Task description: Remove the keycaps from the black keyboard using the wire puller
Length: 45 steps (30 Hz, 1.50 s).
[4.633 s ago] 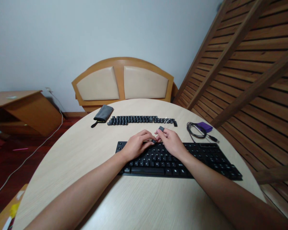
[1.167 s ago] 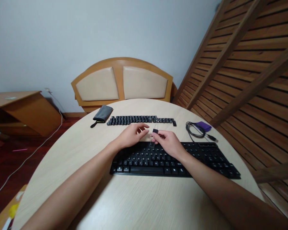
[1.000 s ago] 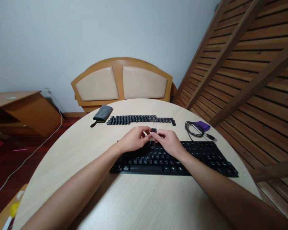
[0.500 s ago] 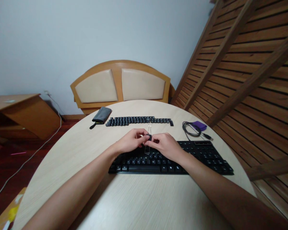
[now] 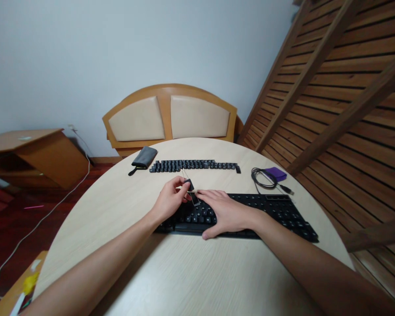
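My left hand [image 5: 171,196] pinches a keycap puller [image 5: 191,184] with a black body and thin wire ends, one pointing away and a loop toward the keyboard. The black keyboard [image 5: 283,217] lies lengthwise in front of me, with its upper left part hidden under my hands. Flat across the keyboard's middle rests my right hand [image 5: 228,211], its thumb spread toward the near edge and its fingertips close to the puller. Beyond the hands, loose black keycaps [image 5: 194,164] are lined up in rows.
A grey pouch [image 5: 145,158] lies at the table's far left. Right of the keycaps are a coiled black USB cable [image 5: 261,177] and a purple cloth [image 5: 276,174]. The round table [image 5: 197,272] has a headboard [image 5: 171,112] behind it and a slatted wooden panel [image 5: 342,109] to the right.
My right hand has let go of the puller and spread onto the keyboard. The left hand has shifted slightly left and tilted the puller. The view has turned a little.
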{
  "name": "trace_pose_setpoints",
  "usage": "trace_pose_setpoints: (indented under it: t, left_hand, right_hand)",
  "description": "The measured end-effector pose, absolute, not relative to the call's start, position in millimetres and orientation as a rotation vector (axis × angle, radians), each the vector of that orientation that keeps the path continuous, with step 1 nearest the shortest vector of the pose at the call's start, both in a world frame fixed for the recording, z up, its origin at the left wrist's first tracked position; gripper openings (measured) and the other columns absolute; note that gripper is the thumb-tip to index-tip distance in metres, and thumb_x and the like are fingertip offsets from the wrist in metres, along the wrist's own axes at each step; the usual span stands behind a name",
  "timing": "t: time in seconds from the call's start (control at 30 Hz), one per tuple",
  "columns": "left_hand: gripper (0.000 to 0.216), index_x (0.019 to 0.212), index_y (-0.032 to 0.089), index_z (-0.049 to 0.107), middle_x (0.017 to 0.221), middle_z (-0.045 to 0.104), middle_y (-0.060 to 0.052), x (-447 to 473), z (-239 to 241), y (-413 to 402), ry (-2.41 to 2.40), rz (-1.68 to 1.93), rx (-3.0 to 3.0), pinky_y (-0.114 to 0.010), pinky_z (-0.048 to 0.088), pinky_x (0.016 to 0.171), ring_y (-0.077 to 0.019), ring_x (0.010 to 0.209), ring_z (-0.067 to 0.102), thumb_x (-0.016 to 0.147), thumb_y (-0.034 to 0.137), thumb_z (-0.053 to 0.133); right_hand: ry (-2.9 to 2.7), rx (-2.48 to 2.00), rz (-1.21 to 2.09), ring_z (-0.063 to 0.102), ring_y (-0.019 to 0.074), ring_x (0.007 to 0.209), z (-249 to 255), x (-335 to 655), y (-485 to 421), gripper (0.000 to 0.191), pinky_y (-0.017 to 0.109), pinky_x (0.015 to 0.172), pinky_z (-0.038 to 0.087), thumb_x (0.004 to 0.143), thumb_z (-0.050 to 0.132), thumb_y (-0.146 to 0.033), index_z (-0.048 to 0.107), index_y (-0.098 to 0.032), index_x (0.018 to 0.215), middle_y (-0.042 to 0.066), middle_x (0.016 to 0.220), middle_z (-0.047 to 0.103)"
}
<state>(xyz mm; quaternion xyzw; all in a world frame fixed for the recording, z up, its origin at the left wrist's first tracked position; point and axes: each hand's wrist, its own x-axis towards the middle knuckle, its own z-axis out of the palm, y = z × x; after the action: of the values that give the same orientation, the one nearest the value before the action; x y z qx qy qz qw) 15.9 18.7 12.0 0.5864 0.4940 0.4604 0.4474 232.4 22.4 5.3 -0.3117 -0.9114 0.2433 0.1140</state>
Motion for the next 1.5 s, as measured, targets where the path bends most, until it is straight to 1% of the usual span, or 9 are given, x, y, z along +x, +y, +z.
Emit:
trace_pose_setpoints:
  t: [0.33,0.47,0.63,0.87,0.97,1.1,1.2,1.37,1.5]
  left_hand:
    - [0.024,0.096,0.018,0.057,0.082,0.064,0.0,15,-6,2,1.094,1.104,1.55,-0.023,0.05,0.061,-0.0139,0.07,0.066,0.093,0.042,0.057]
    - [0.02,0.094,0.018,0.057,0.079,0.065,0.0,14,-5,-2,1.097,1.083,1.615,-0.025,0.051,0.065,-0.0158,0.072,0.066,0.095,0.038,0.056]
    - [0.017,0.09,0.018,0.058,0.078,0.067,-0.002,14,2,-8,1.084,0.978,1.79,-0.027,0.048,0.068,-0.0167,0.073,0.064,0.096,0.033,0.054]
    - [0.018,0.081,0.018,0.054,0.073,0.06,0.001,14,10,-11,1.131,0.894,2.08,-0.025,0.039,0.064,-0.014,0.066,0.053,0.096,0.028,0.054]
    - [0.018,0.081,0.018,0.053,0.073,0.06,0.001,13,9,-11,1.145,0.882,2.107,-0.025,0.039,0.064,-0.014,0.066,0.053,0.096,0.028,0.053]
    - [0.018,0.084,0.018,0.055,0.079,0.067,-0.003,14,6,-10,1.155,0.907,1.981,-0.027,0.045,0.068,-0.0168,0.073,0.062,0.097,0.031,0.052]
    - [0.015,0.088,0.019,0.054,0.082,0.072,-0.004,14,3,-10,1.13,0.933,1.827,-0.029,0.049,0.071,-0.0186,0.076,0.068,0.096,0.032,0.053]
    - [0.017,0.086,0.019,0.053,0.081,0.072,-0.004,15,-2,-9,1.109,0.964,1.694,-0.03,0.053,0.073,-0.0188,0.076,0.069,0.096,0.033,0.054]
    - [0.019,0.087,0.019,0.054,0.078,0.069,-0.002,15,-6,-5,1.103,0.98,1.621,-0.03,0.053,0.072,-0.0189,0.075,0.069,0.096,0.036,0.054]
  right_hand:
    - [-2.697,-0.913,0.563,0.032,0.0346,0.142,4,225,20,0.105,0.049,0.116,0.027,0.066,0.065,-0.079,0.041,-0.016,0.147,0.016,0.156,0.034]
    - [-2.711,-0.929,0.564,0.034,0.0351,0.141,6,223,20,0.105,0.05,0.116,0.028,0.067,0.062,-0.081,0.043,-0.014,0.146,0.017,0.155,0.036]
    - [-2.679,-0.961,0.597,0.036,0.0363,0.14,6,222,20,0.103,0.052,0.115,0.03,0.067,0.068,-0.075,0.043,-0.013,0.145,0.019,0.153,0.039]
    - [-2.644,-0.967,0.648,0.034,0.038,0.14,6,222,19,0.099,0.055,0.115,0.028,0.066,0.071,-0.072,0.046,-0.014,0.141,0.02,0.154,0.037]
    - [-2.645,-0.981,0.648,0.036,0.0363,0.139,8,221,19,0.086,0.054,0.115,0.029,0.072,0.069,-0.068,0.051,-0.014,0.137,0.019,0.152,0.039]
    - [-2.655,-0.957,0.646,0.036,0.0318,0.141,10,222,20,0.064,0.05,0.116,0.03,0.084,0.064,-0.05,0.051,-0.013,0.135,0.019,0.152,0.041]
    - [-2.663,-0.946,0.665,0.033,0.0313,0.143,9,225,21,0.058,0.049,0.117,0.029,0.083,0.065,-0.042,0.053,-0.013,0.131,0.019,0.154,0.037]
    - [-2.61,-0.901,0.726,0.034,0.0271,0.143,10,229,24,0.027,0.046,0.117,0.029,0.08,0.065,-0.026,0.06,-0.018,0.105,0.015,0.153,0.041]
    - [-2.594,-0.873,0.772,0.035,0.0254,0.143,13,229,25,0.025,0.045,0.117,0.03,0.076,0.063,-0.018,0.06,-0.019,0.101,0.016,0.15,0.044]
